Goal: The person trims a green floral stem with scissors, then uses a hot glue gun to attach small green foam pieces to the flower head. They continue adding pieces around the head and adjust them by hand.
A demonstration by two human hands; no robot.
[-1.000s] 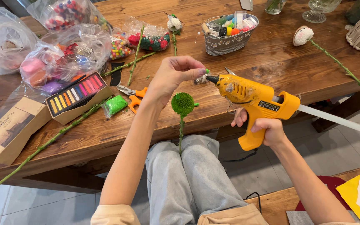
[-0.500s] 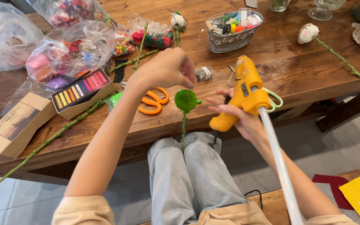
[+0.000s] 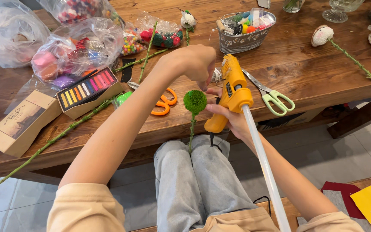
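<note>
I see orange scissors (image 3: pixel 165 103) at table centre w/ green-handled scissors (image 3: pixel 275 98) at 3 o'clock of them. Pastel chalk box (image 3: pixel 89 91) sits at 9 o'clock; metal basket (image 3: pixel 244 36) of bits at 1 o'clock. Plastic bags (image 3: pixel 76 47) at 11.

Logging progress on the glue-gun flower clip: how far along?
Done: a green pom-pom flower sits on its stem, upright between the knees. In hand: the right hand holds the yellow glue gun; the left hand pinches something small, hidden. Left: bare green stems lie on the table.
</note>
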